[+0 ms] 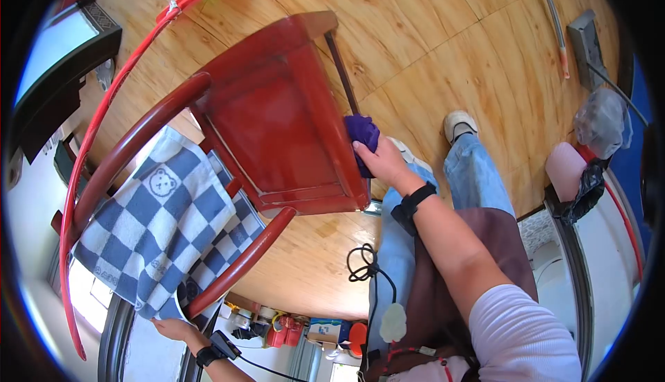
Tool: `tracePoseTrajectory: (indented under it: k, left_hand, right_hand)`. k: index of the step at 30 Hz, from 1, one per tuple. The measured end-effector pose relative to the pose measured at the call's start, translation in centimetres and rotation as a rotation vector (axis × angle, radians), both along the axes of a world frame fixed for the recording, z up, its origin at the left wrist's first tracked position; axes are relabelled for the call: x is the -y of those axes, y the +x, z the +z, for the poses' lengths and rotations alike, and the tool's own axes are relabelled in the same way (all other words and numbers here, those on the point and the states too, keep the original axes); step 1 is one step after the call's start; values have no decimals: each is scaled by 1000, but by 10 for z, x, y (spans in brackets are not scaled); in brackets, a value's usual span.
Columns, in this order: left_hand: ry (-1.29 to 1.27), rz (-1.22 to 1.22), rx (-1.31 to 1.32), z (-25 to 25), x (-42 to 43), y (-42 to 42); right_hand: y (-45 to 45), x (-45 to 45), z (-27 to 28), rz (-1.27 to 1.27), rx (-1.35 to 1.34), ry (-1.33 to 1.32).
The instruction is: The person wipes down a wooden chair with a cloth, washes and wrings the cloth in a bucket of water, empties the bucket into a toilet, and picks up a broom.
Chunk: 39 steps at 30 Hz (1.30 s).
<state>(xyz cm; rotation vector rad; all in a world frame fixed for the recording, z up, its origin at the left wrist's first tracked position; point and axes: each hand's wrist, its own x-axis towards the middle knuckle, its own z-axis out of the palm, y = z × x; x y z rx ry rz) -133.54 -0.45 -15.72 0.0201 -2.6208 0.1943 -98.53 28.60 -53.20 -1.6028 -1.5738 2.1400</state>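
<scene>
A red wooden chair [267,122] with a glossy seat stands tilted in the view at the centre left. A purple cloth [361,139] is bunched in my right hand [379,160], pressed against the seat's right edge, with the fingers closed on it. Over the chair's back hangs a blue and white checkered towel [156,209] with a bear emblem. Near the lower end of the chair's curved rail, my left hand [173,330] is at the towel's bottom edge, thumb and fingers closed on it.
A red hose [114,94] curves past the chair on the left. Wood-patterned floor [429,42] lies around my feet. At the right are a pink bin [564,171], a clear plastic bag [601,122] and a grey metal piece [586,46]. A black cable [373,270] hangs before my legs.
</scene>
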Motion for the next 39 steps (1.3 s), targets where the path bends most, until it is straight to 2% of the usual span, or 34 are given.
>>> tracePoseTrajectory:
  k: [1,2,4,5,7,8,10,12,14,16,18,19,20,22,24,26,28,29,30,31,32,33,34,35,37,39]
  left_hand:
    - [4,-6,-8,1,7,-4]
    - [-59,-44,-2,4,22,-11]
    - [-107,-90,-6,6,33,-18]
    - [-65,-76,-8,7,36,-19]
    - [58,-10,36,8,23,-16]
    - [48,-5,36,9,26,-16]
    - [7,-66,-27,8,21,-17]
    - [71,-56,-50,12,18,-13]
    - [257,-58,20,9,11,-14]
    - [226,-59,-14,9,12,-12]
    - [171,-102,-50,7,18,-16]
    - [110,-90,-60,4,8,-9]
    - [108,-100,-57,10,9,-13]
    - [1,-56,-12,14,21,-19]
    - [-32,-28,8,6,23,-19]
    - [-55,-42,10,5,14,-13]
    - [-143,-138,34,15,71,-44]
    - [-321,-79,35,19,90,-53]
    - [-403,-82,22,15,73,-40]
    - [-226,-75,24,8,53,-29]
    - [-176,-75,28,4,41,-20]
    - [-209,-27,44,1,32,-14]
    - [-271,-78,8,-3,48,-17]
    - [-239,-70,52,-4,38,-10]
    - [-100,-2,81,-3,-5,13]
    - [-78,35,97,-4,-11,20]
  right_hand:
    - [3,-2,-1,188,124,-8]
    - [5,-8,-9,181,118,-6]
    - [-3,-33,-41,829,297,234]
    - [-7,-44,-53,823,295,245]
    - [-15,-59,-64,1068,275,437]
    - [-18,-56,-68,1074,269,428]
    - [-12,-39,-80,1242,91,652]
    - [-3,-26,-91,1203,93,651]
    - [0,-30,-101,1192,176,605]
    - [9,-25,-98,1172,183,636]
    - [15,-18,-99,1043,357,649]
    - [17,-10,-94,857,395,621]
    - [24,-1,-85,849,398,616]
    - [30,5,-64,468,586,254]
    - [42,16,-58,267,553,-112]
    - [46,59,-65,425,540,-115]
    - [39,122,-78,-126,338,-299]
    - [41,117,-55,-420,161,-738]
    - [37,108,-19,-548,16,-902]
    - [35,116,2,-643,-28,-941]
    - [32,118,25,-751,-74,-957]
    - [30,117,42,-793,-107,-1037]
    - [31,115,58,-778,-154,-1066]
    - [30,113,71,-767,-170,-1050]
    - [26,96,95,-703,-201,-1003]
    - [12,63,116,-658,-228,-831]
